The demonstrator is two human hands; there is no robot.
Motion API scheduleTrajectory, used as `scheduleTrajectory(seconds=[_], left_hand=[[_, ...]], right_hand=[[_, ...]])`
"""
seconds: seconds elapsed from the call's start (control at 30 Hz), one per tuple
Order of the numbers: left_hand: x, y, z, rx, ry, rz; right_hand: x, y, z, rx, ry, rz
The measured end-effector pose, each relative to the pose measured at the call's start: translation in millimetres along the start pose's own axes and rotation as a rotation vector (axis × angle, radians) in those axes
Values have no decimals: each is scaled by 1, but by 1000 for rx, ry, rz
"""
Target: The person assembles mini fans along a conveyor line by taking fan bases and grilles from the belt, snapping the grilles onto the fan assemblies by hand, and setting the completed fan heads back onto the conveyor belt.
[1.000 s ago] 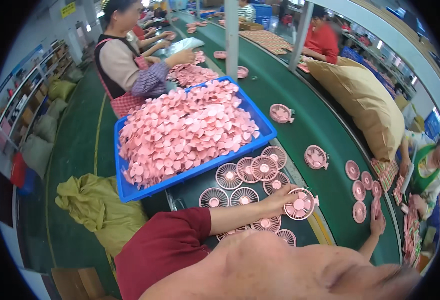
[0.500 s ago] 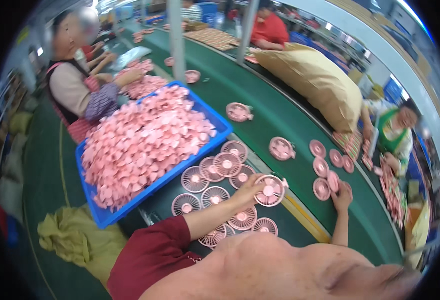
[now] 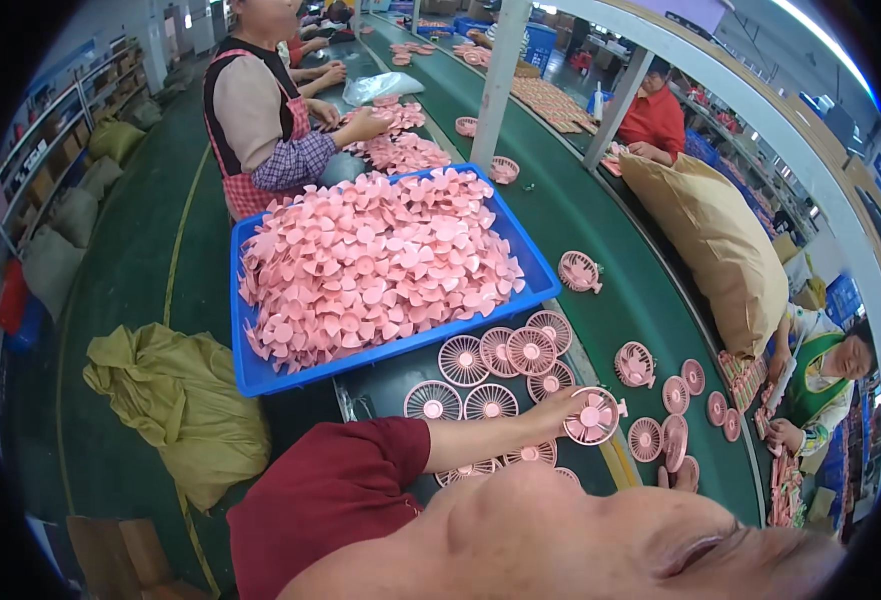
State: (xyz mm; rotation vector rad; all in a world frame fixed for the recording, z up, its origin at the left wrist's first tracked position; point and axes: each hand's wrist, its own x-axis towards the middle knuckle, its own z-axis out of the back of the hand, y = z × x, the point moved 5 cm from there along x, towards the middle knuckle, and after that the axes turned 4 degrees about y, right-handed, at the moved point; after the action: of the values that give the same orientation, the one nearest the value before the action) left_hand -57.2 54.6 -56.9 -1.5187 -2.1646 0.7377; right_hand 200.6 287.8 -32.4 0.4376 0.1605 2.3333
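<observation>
My left hand grips a round pink fan housing at its edge, with a bladed fan wheel showing inside the ring. Low on the green belt is my right hand, mostly hidden, its fingers closed at the lower edge of a tilted pink fan cover. Several more round covers lie close by on the belt. Under and beside my left forearm, several pink slotted grilles are spread on a dark surface. A blue tray, heaped with loose pink fan blades, stands beyond them.
Another housing lies on the green conveyor belt. A large tan sack rests at its far side, near a co-worker in green. Another person works behind the tray. Yellow-green cloth lies at left.
The view has swung left, so the scene sits further right. The left hand still holds the housing. The right hand remains by the covers, now more hidden.
</observation>
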Motion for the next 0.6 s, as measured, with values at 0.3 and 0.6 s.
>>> scheduleTrajectory(seconds=[0.3,0.6], left_hand=[[-9,8,2,-46,-14,25],[5,-6,15,314,34,-78]], right_hand=[[-47,103,34,228,134,140],[-8,85,33,203,11,55]])
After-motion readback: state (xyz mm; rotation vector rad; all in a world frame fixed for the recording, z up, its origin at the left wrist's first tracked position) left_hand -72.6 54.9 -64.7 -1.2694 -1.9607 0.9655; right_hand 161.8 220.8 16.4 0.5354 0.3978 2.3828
